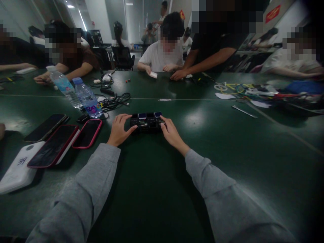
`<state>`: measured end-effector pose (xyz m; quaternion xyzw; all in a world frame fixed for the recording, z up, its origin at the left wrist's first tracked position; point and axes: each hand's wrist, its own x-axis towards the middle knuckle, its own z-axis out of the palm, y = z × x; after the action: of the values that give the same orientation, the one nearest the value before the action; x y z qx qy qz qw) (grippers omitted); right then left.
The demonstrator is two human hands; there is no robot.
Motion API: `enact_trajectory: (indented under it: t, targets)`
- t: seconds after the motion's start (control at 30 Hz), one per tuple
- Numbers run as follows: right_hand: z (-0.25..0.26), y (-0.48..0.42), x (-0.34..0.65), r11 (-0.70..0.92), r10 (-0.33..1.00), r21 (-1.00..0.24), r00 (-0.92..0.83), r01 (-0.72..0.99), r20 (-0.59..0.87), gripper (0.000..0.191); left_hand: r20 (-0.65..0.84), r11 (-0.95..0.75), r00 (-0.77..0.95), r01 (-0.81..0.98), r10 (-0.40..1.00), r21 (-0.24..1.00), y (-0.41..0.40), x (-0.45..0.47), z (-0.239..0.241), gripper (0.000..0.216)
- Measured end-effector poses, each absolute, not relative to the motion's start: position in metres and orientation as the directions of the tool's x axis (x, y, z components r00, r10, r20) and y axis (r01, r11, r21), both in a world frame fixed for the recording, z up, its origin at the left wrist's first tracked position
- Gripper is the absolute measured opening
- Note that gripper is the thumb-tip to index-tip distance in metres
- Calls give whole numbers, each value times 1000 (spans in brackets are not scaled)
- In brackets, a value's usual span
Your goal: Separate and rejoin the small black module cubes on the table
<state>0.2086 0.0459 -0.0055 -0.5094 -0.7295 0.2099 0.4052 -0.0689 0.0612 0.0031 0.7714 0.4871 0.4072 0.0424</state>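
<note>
A small black electronic device (147, 123) with two little screens along its far edge lies on the green table, in the middle of the head view. My left hand (119, 129) grips its left end between thumb and fingers. At the right end, my right hand (172, 131) holds it the same way, thumb on the near side. What exactly the device is I cannot make out. To the left of my left hand lies a phone in a pink case (87, 134).
Two water bottles (87, 98) and black cables (118, 101) are beyond my left hand. More phones (54, 145) and a white power bank (20, 168) lie at left. A wrench (244, 111) and tangled wires (268, 92) are at right. Several people sit or stand across the table.
</note>
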Motion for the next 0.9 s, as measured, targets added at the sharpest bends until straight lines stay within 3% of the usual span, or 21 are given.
enact_trajectory:
  t: [0.2, 0.47, 0.9]
  targets:
    - [-7, 47, 208, 408, 905, -695, -164, 592, 392, 43, 539, -573, 347, 749, 767, 333, 50, -52, 6, 55]
    - [-9, 48, 208, 414, 904, -713, -167, 566, 393, 40, 531, -601, 407, 755, 743, 263, 52, -52, 4, 53]
    - [-9, 48, 210, 435, 896, -727, -176, 532, 408, 38, 580, -520, 156, 664, 799, 537, 69, -63, -5, 46]
